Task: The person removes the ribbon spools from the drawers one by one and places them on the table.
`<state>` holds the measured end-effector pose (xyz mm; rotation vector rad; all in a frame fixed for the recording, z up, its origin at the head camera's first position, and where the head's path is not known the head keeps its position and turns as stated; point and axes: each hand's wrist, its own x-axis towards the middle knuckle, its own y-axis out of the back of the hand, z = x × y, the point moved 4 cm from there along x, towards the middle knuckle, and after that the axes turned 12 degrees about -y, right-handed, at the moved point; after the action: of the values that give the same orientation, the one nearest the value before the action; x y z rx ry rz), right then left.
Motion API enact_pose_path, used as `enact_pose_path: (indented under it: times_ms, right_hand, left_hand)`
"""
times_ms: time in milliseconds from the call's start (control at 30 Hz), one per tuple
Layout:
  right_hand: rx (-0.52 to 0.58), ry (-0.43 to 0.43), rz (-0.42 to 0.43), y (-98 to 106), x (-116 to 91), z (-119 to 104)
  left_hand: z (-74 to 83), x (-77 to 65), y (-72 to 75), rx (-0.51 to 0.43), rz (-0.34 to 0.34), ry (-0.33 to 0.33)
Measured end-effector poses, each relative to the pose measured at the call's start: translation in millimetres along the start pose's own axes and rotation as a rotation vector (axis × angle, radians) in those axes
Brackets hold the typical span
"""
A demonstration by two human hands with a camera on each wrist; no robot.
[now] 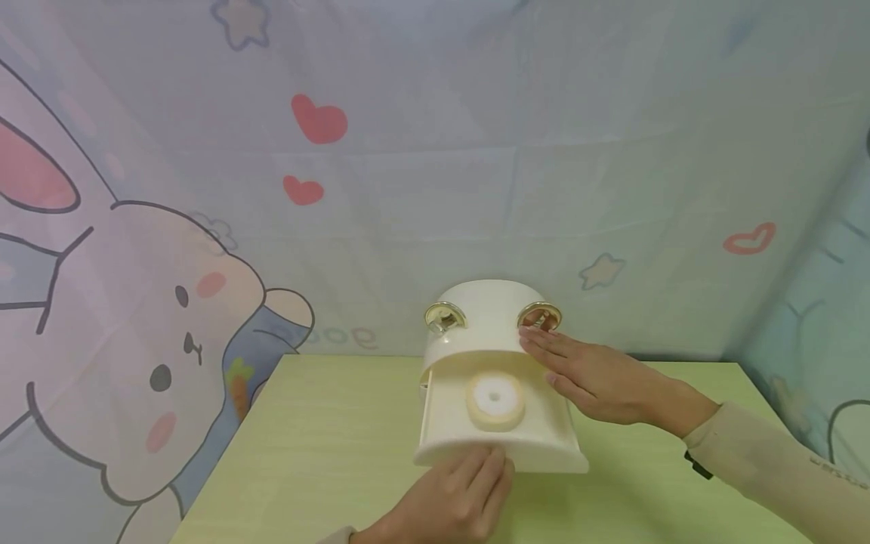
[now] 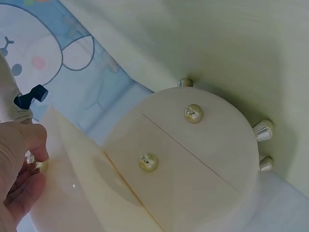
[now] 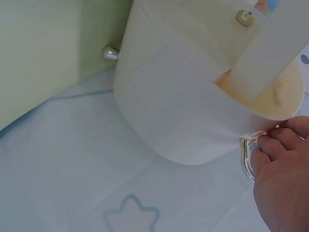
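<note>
A small cream cabinet (image 1: 491, 317) with a rounded body and gold fittings stands on the green table. Its top drawer (image 1: 445, 412) is pulled out towards me. In that drawer lies a round, doughnut-like thing (image 1: 495, 400), pale yellow at the edge and white on top. My left hand (image 1: 462, 495) is at the drawer's front; in the left wrist view its thumb and fingers pinch the gold drawer knob (image 2: 37, 165). My right hand (image 1: 605, 378) has its fingers extended against the cabinet's right side, fingertips at the gold handle (image 1: 540, 313).
Two lower gold knobs (image 2: 148, 162) are on the cabinet's front, and gold feet (image 2: 264, 130) at its base. Another gold handle (image 1: 445, 316) is on the left side. Behind the table (image 1: 326, 438) hangs a cloth (image 1: 421, 189) printed with a rabbit, hearts and stars.
</note>
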<state>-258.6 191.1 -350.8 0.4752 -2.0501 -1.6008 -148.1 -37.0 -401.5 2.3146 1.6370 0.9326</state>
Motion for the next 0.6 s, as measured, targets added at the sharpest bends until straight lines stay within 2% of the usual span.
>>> enact_pose_path:
  times_ms: [367, 600]
  right_hand:
    - [-0.013, 0.004, 0.017, -0.1, -0.7, -1.2]
    - [-0.020, 0.004, 0.023, -1.6, -1.0, -0.6]
  left_hand:
    - [4.7, 1.6, 2.5, 0.035, 0.041, -0.038]
    - [10.2, -4.2, -1.8, 0.006, 0.044, -0.021]
